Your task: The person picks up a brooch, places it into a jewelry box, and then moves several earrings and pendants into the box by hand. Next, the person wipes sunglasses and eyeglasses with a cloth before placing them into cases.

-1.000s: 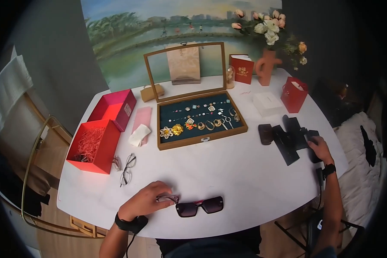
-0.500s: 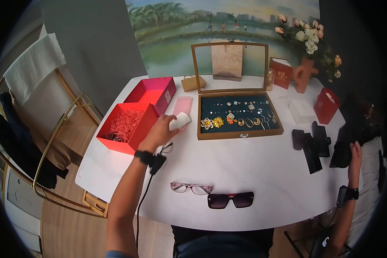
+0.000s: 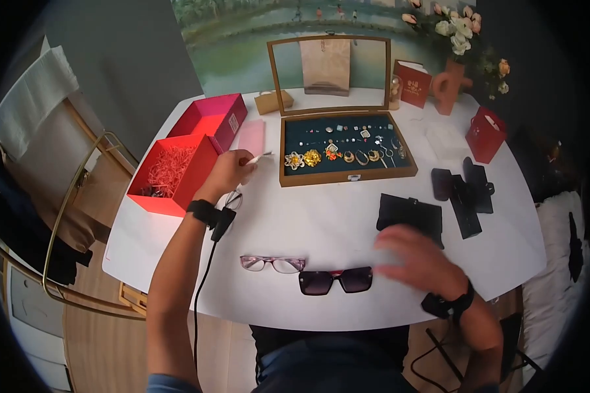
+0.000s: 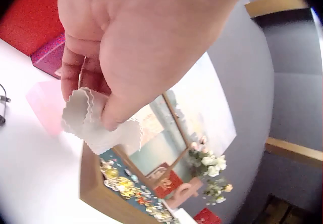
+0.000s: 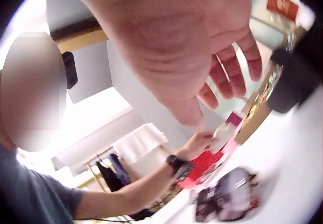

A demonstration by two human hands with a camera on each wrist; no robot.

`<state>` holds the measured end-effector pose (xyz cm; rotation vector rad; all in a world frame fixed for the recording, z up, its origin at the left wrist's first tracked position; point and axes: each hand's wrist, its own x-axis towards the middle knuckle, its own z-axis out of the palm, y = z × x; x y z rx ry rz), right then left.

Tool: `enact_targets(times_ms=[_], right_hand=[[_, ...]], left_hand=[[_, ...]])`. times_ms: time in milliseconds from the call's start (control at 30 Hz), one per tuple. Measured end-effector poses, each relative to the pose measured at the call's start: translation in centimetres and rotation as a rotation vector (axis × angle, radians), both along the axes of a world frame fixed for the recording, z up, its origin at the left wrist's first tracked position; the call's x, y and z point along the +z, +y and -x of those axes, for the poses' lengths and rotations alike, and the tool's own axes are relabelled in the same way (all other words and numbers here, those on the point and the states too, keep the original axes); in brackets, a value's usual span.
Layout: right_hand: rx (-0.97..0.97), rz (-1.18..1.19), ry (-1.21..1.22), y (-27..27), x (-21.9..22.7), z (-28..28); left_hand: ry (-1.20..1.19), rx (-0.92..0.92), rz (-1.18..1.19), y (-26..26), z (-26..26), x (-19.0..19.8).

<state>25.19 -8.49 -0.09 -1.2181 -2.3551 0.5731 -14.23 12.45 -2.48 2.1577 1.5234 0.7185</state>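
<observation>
While the left hand (image 3: 226,171) is hovering right of the red box (image 3: 193,185), its grip is pinching a thin white cloth (image 4: 98,134) between thumb and fingers; a light hold, clear of the jewellery case (image 3: 321,179), is likely suiting such limp material best. Clear-lensed glasses (image 3: 272,261) are lying on the tabletop (image 3: 308,223); sunglasses (image 3: 320,283) are lying just beside them. The right hand (image 3: 418,261), fingers loosely spread, is apparently holding nothing, near a black case (image 3: 410,213).

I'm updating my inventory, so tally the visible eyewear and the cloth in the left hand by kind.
Dark square-lensed sunglasses: 1
Clear-lensed glasses, one pair partly hidden: 2
White zigzag-edged cloth, in the left hand: 1
Total: 4
</observation>
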Motion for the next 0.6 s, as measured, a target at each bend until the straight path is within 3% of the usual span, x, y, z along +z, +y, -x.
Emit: enact_targets(times_ms=[33,167,233,367,433,467,500,600], right_hand=[[0.091,0.114,0.019,-0.3,0.0,1.4],[0.228,0.084,-0.137,0.6,-2.7,3.2],[0.232,0.317,-0.295,1.2,-3.2,3.4],[0.281,0.393,-0.188,1.7,-3.3,1.6],[0.057,0.852,0.209,1.4,-1.7,0.9],[0.053,0.926,0.416,1.3,-1.6,0.5],[0.083,0.927,0.549,1.6,-1.3,0.7],[0.115,0.808,0.693,2.4,-0.4,2.8]], left_hand=[[-0.07,-0.043,-0.033,-0.9,-0.4,0.5],[-0.236,-0.072,0.1,-6.5,-3.4,3.2],[-0.226,-0.07,0.169,-9.3,-4.4,4.5],[-0.316,-0.06,0.188,-13.6,-5.8,5.9],[-0.318,-0.045,0.162,-15.3,-6.5,6.2],[-0.271,-0.072,-0.019,-16.2,-7.0,6.4],[-0.22,-0.102,-0.199,-16.9,-7.7,6.4],[-0.196,-0.149,-0.388,-17.2,-10.5,5.7]])
